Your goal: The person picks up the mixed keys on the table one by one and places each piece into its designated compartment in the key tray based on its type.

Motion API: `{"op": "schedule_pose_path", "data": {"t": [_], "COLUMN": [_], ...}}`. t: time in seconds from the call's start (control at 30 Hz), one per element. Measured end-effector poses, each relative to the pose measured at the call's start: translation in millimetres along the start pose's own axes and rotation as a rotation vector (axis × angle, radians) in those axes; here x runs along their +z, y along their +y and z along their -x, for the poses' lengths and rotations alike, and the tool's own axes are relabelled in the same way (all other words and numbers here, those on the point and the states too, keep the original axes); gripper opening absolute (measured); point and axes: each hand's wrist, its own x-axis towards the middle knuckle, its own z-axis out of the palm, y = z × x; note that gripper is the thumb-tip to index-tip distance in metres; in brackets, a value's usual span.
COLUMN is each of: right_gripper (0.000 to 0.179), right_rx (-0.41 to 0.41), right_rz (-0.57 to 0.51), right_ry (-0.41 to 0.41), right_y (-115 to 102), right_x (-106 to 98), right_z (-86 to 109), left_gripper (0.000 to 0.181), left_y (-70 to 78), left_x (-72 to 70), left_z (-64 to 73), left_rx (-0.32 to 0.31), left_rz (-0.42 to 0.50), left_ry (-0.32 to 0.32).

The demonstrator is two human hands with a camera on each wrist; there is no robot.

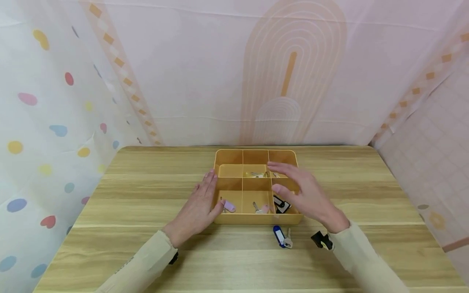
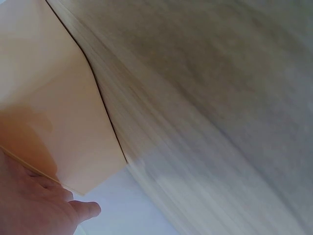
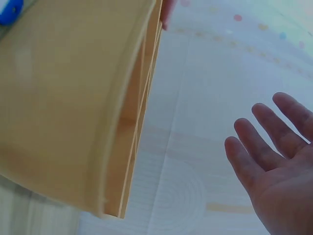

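Note:
A yellow-orange divided box (image 1: 256,219) stands on the table, with two rows of three compartments. My left hand (image 1: 198,203) rests along its left side with fingers extended. Over the right side hovers my right hand (image 1: 307,193), its fingers spread and holding nothing. Keys with a purple tag (image 1: 229,206) lie in the front left compartment, a key with a pink tag (image 1: 262,209) in the front middle one. Black tags (image 1: 282,204) fill the front right. More keys (image 1: 258,175) lie in the back middle and back right. Before the box lies a key with a blue tag (image 1: 279,236).
The wooden table (image 1: 154,195) reaches to a patterned cloth (image 1: 190,81) hanging at the back and sides. Black wrist straps (image 1: 322,240) show at both sleeves.

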Motion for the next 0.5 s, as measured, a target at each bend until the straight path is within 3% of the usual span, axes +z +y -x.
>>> {"op": "schedule_pose_path", "data": {"t": [0.5], "right_gripper": [0.045], "right_rx": [0.031], "right_rz": [0.0], "right_ry": [0.099], "right_y": [9], "right_x": [12], "right_z": [49.8], "left_gripper": [0.078], "left_y": [0.6], "left_x": [0.6], "left_z": [-0.6], "left_rx": [0.0], "left_rz": [0.0], "left_ry": [-0.007]}}
